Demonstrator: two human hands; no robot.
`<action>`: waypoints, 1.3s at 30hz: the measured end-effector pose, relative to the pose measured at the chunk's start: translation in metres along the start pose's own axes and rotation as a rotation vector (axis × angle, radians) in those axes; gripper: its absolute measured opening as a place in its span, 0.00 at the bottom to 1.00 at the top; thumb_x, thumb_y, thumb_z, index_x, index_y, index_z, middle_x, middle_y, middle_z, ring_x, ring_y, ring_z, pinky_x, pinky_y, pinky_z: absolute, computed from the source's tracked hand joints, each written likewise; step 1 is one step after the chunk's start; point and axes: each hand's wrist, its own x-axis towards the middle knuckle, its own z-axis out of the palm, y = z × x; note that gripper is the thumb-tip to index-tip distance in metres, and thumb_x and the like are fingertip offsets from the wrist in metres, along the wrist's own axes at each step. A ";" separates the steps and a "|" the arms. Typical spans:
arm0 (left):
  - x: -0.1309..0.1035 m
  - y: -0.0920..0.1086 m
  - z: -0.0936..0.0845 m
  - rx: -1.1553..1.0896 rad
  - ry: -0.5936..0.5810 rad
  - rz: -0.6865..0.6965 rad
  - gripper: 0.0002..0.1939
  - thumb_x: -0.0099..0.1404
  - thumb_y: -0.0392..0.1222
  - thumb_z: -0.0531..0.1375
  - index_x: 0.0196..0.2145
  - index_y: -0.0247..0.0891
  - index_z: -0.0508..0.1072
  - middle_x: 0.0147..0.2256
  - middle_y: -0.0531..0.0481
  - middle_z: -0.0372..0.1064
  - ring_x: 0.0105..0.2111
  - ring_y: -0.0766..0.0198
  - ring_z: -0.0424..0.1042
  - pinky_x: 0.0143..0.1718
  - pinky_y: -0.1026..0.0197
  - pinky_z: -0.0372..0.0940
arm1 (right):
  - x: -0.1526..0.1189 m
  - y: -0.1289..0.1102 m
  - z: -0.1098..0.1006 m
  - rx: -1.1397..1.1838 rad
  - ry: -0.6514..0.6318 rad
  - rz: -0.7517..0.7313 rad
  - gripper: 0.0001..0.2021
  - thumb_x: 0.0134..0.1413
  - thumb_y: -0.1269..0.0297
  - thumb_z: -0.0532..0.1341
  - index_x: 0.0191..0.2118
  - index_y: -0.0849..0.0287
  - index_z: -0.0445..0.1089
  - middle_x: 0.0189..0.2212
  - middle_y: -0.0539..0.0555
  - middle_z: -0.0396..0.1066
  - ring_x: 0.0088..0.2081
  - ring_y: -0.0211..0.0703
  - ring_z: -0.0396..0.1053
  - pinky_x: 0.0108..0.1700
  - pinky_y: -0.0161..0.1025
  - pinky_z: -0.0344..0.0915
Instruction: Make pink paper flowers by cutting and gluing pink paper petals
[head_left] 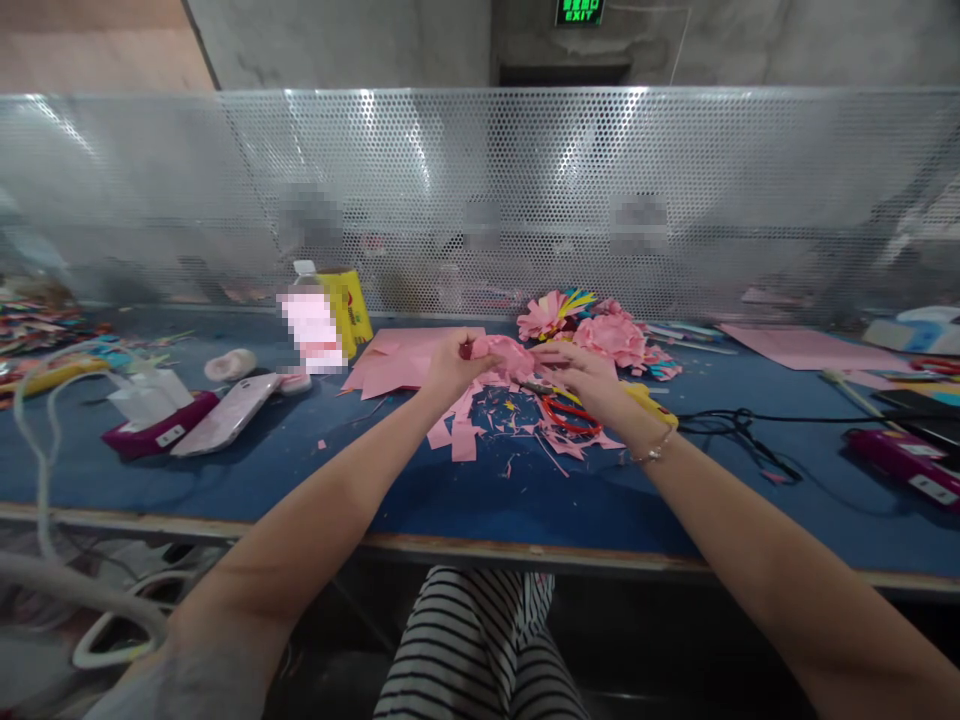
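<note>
Above the middle of the table, my left hand (453, 364) is closed on a pink paper flower (505, 357), pinching its left side. My right hand (583, 376) is at the flower's right edge, fingers stretched towards it and somewhat apart; whether the fingertips touch the paper is hard to tell. Under the right hand lie scissors with red handles (571, 418), among pink paper scraps (465, 440). A yellow tool (649, 402) is partly hidden by my right wrist. Finished-looking pink paper flowers (611, 338) stand just behind the right hand.
Pink paper sheets (394, 360) lie behind my left hand. Leftwards are a phone (229, 413), a purple power strip (161, 425) and a yellow package (352, 310). A black cord (739, 418) runs right towards another power strip (911, 465). A perforated metal screen (450, 180) borders the back.
</note>
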 end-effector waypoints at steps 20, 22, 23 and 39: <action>-0.008 0.017 -0.005 0.288 0.103 0.725 0.10 0.47 0.24 0.50 0.22 0.38 0.59 0.29 0.51 0.63 0.32 0.68 0.62 0.32 0.62 0.61 | -0.007 -0.012 -0.008 -0.640 -0.056 -0.529 0.13 0.45 0.71 0.54 0.39 0.53 0.67 0.39 0.52 0.69 0.43 0.41 0.63 0.48 0.47 0.59; -0.009 0.018 -0.005 0.293 0.093 0.738 0.09 0.48 0.25 0.51 0.22 0.38 0.59 0.30 0.51 0.63 0.33 0.68 0.63 0.33 0.62 0.61 | -0.007 -0.011 -0.007 -0.660 -0.071 -0.548 0.13 0.45 0.71 0.54 0.40 0.54 0.67 0.40 0.51 0.69 0.44 0.41 0.63 0.48 0.46 0.59; -0.009 0.018 -0.004 0.295 0.088 0.735 0.09 0.48 0.25 0.51 0.22 0.38 0.59 0.30 0.51 0.63 0.33 0.68 0.63 0.33 0.62 0.61 | -0.007 -0.011 -0.007 -0.670 -0.073 -0.554 0.14 0.45 0.71 0.54 0.40 0.54 0.67 0.40 0.51 0.69 0.44 0.41 0.63 0.48 0.46 0.59; -0.010 0.022 -0.002 0.226 0.075 0.638 0.09 0.48 0.26 0.52 0.21 0.39 0.58 0.27 0.52 0.62 0.31 0.67 0.62 0.33 0.61 0.61 | -0.008 -0.012 -0.001 -0.651 -0.153 -0.535 0.16 0.45 0.72 0.53 0.43 0.57 0.63 0.40 0.55 0.66 0.45 0.43 0.61 0.48 0.46 0.59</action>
